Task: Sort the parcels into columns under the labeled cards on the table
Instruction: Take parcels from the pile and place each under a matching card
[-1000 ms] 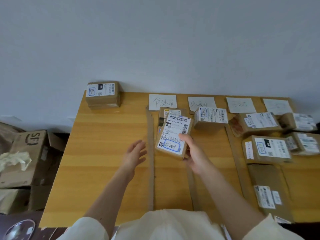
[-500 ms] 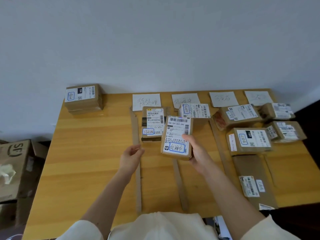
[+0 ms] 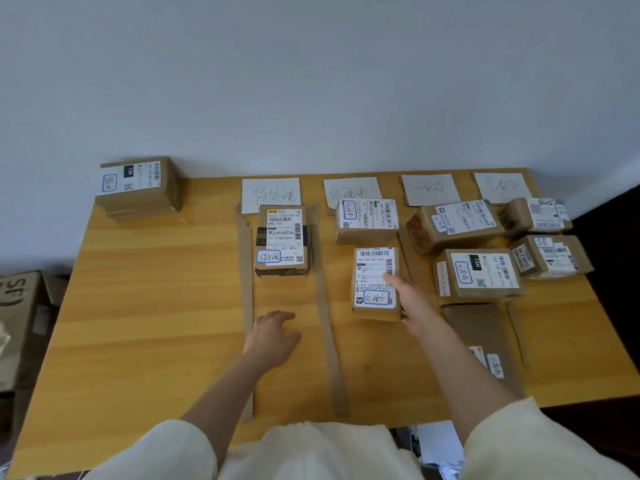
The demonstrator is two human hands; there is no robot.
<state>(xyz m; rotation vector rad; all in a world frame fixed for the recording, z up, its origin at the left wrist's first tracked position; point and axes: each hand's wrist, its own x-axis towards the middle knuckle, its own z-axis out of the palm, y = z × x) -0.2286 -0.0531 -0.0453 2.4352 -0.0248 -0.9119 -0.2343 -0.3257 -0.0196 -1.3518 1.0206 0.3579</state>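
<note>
I see the right hand point(image 3: 410, 299) gripping a parcel point(image 3: 375, 282) at its right edge, thumb on the label, fingers curled beneath. The parcel sits in the second column, just below another box point(image 3: 367, 220) under the second card point(image 3: 351, 190). Left hand point(image 3: 272, 336) hovers over the table point(image 3: 156, 306), fingers loosely relaxed, holding nothing.

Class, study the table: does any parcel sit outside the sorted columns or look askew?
Yes. One stack of parcels sits at the table's far left corner, outside every card's column. In the third column, the top parcel lies rotated, askew to its neighbours.
</note>
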